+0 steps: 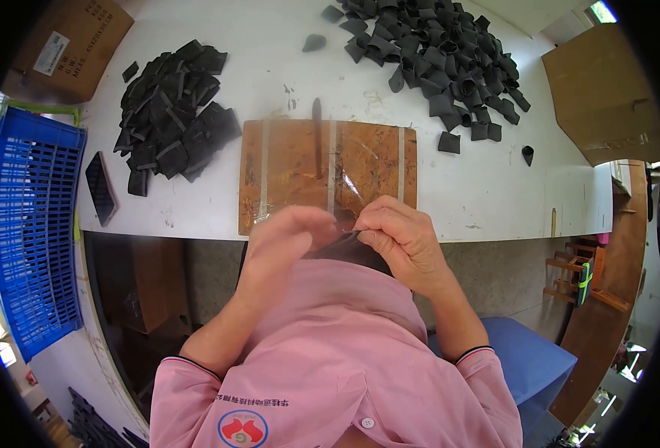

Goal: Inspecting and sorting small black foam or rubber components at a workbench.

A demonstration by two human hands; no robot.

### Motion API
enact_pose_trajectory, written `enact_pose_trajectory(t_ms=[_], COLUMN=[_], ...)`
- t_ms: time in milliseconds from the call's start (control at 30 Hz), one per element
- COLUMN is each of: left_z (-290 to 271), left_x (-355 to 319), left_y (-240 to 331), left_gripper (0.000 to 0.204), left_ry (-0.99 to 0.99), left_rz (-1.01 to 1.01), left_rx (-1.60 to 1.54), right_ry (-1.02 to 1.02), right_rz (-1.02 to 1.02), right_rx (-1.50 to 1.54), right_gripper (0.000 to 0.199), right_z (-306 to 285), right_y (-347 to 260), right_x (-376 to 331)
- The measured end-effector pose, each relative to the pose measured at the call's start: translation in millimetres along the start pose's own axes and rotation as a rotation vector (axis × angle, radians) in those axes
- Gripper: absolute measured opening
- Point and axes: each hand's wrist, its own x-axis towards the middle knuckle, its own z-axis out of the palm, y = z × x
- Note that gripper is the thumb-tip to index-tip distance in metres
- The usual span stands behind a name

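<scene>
One right hand (402, 243) pinches a small dark piece (345, 219), seemingly for control, beside brown wooden board (292, 164); left hand (286, 237) blurred, fingers indeterminable

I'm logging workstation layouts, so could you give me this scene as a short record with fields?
Left hand: blurred, close to the right hand; grip unclear
Right hand: thumb and forefinger pinched together; anything between them too small to tell
Board: brown, with pale strips, at the near edge of the white table
Slim dark tool: on the board, one end past its far edge
Left pile: flat black pieces
Right pile: curled black pieces
Far left: blue crate
</scene>
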Motion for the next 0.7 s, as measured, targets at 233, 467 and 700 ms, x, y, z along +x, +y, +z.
enact_pose_trajectory(t_ms=[233,467,700], left_z=[-3.2,-6.5,-2.8], left_x=[5.8,-14.9,-8.4], left_y=[30.9,33.1,9.9], left_gripper=[0.009,0.005,0.003], left_ry=[-0.103,-0.001,0.138], left_rz=[-0.064,0.173,0.319], left_rx=[0.576,0.749,0.650], right_ry=[-0.247,-0.299,0.181], right_rz=[-0.181,-0.258,-0.210], right_rx=[-0.259,-0.323,-0.419], right_gripper=[0.009,0.007,0.009], right_z=[-9.0,7.2,35.7], right_y=[-13.3,-21.7,-25.7], right_x=[27.1,35.6,18.6])
